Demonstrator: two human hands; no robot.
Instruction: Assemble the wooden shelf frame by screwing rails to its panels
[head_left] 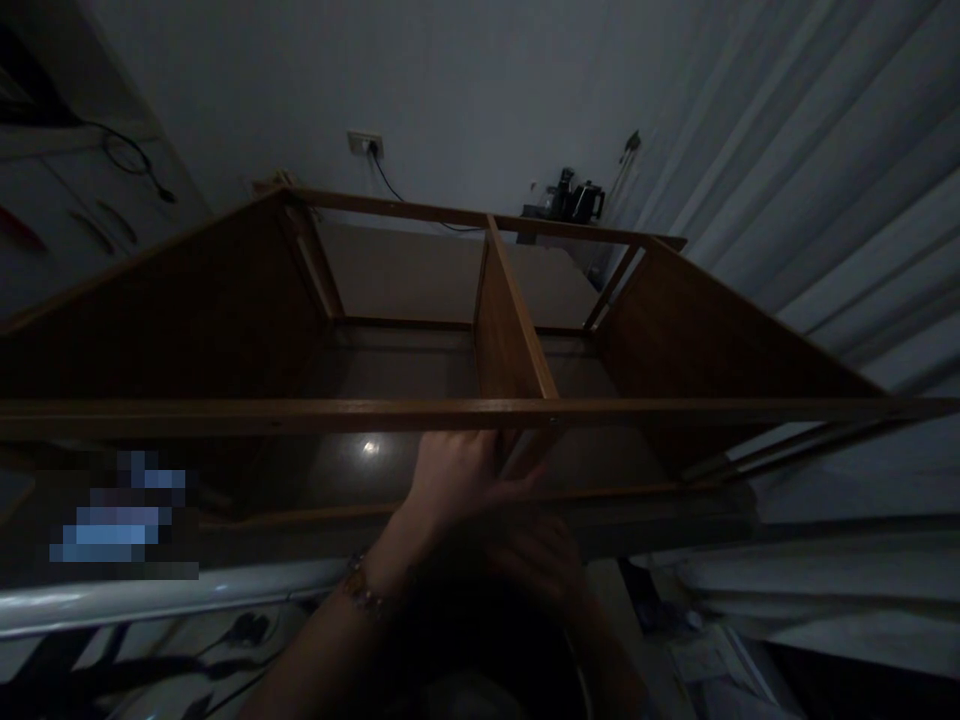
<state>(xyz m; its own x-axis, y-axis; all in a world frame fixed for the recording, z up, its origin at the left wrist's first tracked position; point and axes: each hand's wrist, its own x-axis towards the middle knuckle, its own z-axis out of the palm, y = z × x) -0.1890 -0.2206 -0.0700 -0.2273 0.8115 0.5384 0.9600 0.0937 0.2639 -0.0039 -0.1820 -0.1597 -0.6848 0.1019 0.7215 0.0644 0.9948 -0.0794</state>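
A wooden cabinet frame (352, 412) with an open top stretches across the view in dim light. Its middle divider (517, 320) splits the inside into two compartments. My left hand (457, 475), with a beaded bracelet (361, 585) at the wrist, is closed around the divider's front upright (529, 450), just below the front rail; its thumb lies across the upright and the rail hides part of the fingers. Close below it is my right hand (536, 550), dark and blurred. Its fingers point toward the upright, but whether they grip anything is unclear.
White curtains (862, 200) hang along the right side. Against the back wall are a socket with a plugged cable (365, 143) and a black kettle (587, 202). A pale bar (187, 590) runs below the frame at left. Cables lie on the lower left.
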